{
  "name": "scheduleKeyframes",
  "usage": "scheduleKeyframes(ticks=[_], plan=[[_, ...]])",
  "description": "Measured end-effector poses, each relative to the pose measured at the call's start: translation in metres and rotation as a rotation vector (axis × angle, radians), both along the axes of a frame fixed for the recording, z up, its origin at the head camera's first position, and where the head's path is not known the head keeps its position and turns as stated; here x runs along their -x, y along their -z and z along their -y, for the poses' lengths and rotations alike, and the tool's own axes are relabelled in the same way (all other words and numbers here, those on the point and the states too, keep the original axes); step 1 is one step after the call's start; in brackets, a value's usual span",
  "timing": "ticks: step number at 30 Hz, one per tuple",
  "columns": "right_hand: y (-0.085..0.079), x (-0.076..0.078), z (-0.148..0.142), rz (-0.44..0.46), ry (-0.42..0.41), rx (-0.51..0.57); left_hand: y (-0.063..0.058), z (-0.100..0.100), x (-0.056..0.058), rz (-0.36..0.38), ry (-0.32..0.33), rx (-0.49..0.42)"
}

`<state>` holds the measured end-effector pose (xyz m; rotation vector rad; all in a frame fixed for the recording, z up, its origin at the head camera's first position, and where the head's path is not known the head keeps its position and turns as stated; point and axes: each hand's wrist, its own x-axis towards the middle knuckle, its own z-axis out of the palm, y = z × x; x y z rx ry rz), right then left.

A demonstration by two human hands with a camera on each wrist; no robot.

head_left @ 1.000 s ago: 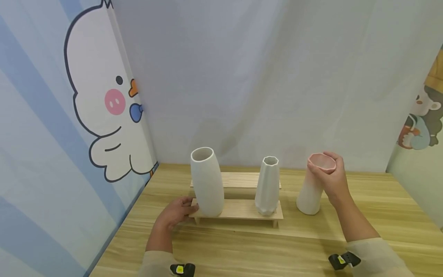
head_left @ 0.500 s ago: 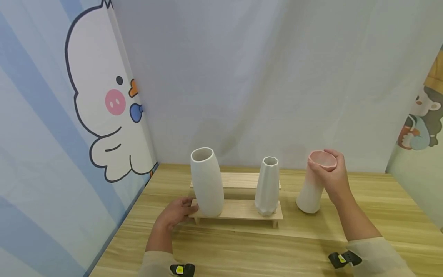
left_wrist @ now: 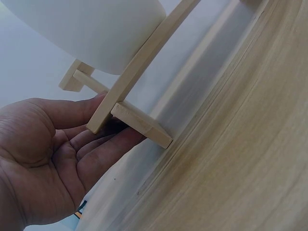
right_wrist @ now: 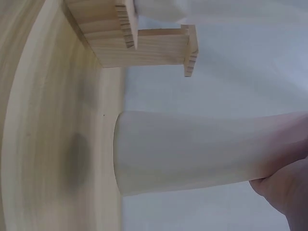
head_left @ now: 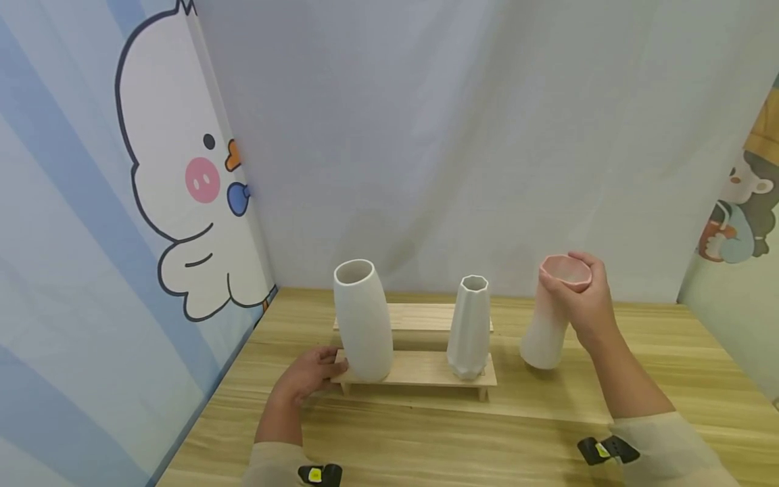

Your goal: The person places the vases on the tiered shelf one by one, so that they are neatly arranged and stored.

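A vase fading from a pink rim to a white base (head_left: 543, 337) is gripped near its top by my right hand (head_left: 587, 304), thumb and fingers around the neck. In the right wrist view, a shadow lies on the table below the vase's base (right_wrist: 144, 154). My left hand (head_left: 309, 375) holds the left end of a two-step wooden stand (head_left: 420, 365), thumb at the step's top edge and fingers underneath in the left wrist view. On the front step stand a tall smooth white vase (head_left: 365, 331) at left and a smaller faceted white vase (head_left: 470, 331) at right.
The stand's raised back step (head_left: 422, 316) shows behind the two white vases. A grey-white curtain (head_left: 456, 149) hangs at the table's far edge. Printed cartoon panels flank the wood-grain table (head_left: 426, 439), a white bird (head_left: 176, 135) on the left one.
My right hand has raised the pink-and-white vase slightly, its base now higher in the head view. My left hand, the stand and the two white vases stay in place.
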<state>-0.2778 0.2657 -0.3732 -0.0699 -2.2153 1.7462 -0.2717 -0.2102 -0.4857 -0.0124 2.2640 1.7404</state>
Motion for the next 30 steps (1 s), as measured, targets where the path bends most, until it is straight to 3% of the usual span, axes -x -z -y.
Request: scheduleKeyframes(ticks=[11,17,30], plan=[[-0.026,-0.001,0.006,-0.024,-0.025,-0.013,-0.002,-0.002,0.000,0.000,-0.007,0.001],[-0.039,0.000,0.012,-0.044,-0.034,0.046,-0.001,-0.002,0.000,-0.003,-0.012,0.001],[-0.059,0.005,0.024,-0.039,-0.055,0.027,-0.002,0.000,0.001,0.010,0.006,0.034]])
